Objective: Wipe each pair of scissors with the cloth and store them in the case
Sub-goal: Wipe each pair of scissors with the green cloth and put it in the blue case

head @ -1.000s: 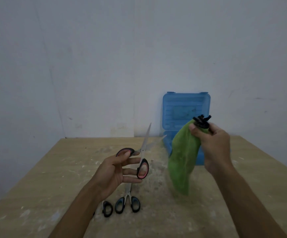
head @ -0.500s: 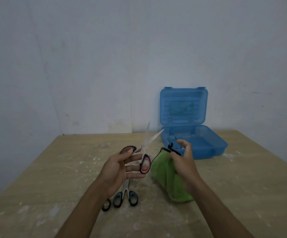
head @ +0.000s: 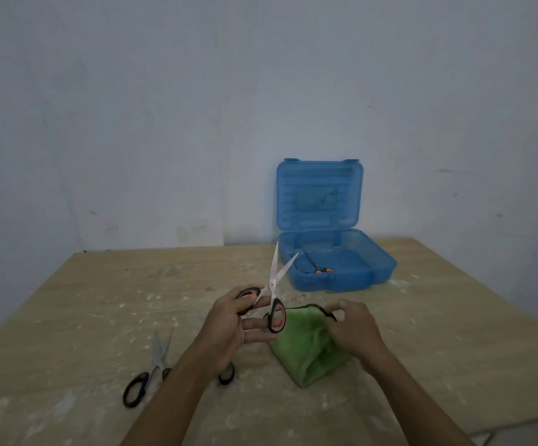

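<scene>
Nearest, black-handled scissors (head: pixel 145 378) lie flat on the dusty table (head: pixel 68 317), a second handle loop (head: pixel 227 376) peeking out from under the left forearm; the left hand (head: pixel 229 326) grips the pink-handled scissors (head: pixel 272 294), blades parted and pointing up; beside it the right hand (head: pixel 353 329) pinches the green cloth (head: pixel 306 346) on the table; beyond, the open blue case (head: pixel 335 255) holds orange-handled scissors (head: pixel 314 265).

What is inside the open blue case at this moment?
In the blue case, one pair of scissors with orange on its handles lies near the left side. The front wall hides the nearest part of the floor.
</scene>
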